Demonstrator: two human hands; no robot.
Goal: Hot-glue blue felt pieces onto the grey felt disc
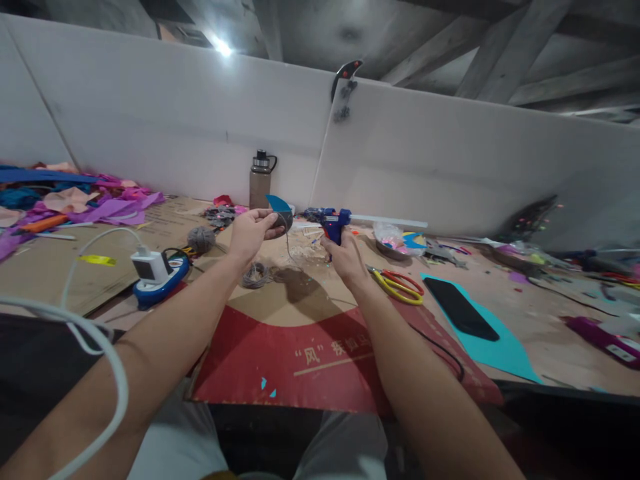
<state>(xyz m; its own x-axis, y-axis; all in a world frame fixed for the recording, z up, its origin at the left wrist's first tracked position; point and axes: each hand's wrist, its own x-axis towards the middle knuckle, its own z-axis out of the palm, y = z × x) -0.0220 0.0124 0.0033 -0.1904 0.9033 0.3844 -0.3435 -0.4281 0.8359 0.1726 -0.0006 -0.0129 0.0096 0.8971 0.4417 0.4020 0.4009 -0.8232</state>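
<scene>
Left hand (253, 230): thumb and fingers closed around a dark grey rounded piece (284, 223), raised above the middle of the table (483, 280). A pointed blue fin (278, 204) stands up at its top edge; a thin grey strand dangles below. Right hand (345, 252): wrapped round the grip of a blue glue gun (336, 217), nozzle end toward the piece but apart from it. I cannot tell whether the trigger is pressed. A long, milky glue stick (393, 221) projects from the rear.

Surface: red-printed cardboard (250, 353) lies at the near edge, two small turquoise scraps on it. Yellow-and-red-handled scissors (403, 288) rest to the right; beyond them, a black phone (463, 310) lies on a smooth turquoise sheet (515, 357).

Room: pale, flat panels (175, 113) behind the table; grey beams overhead.

Materials: fuzzy grey yarn ball (201, 239), loose yarn coil (256, 275), crumpled purple sheets (113, 210) far left, cylindrical translucent bottle (260, 188) by the panels.
</scene>
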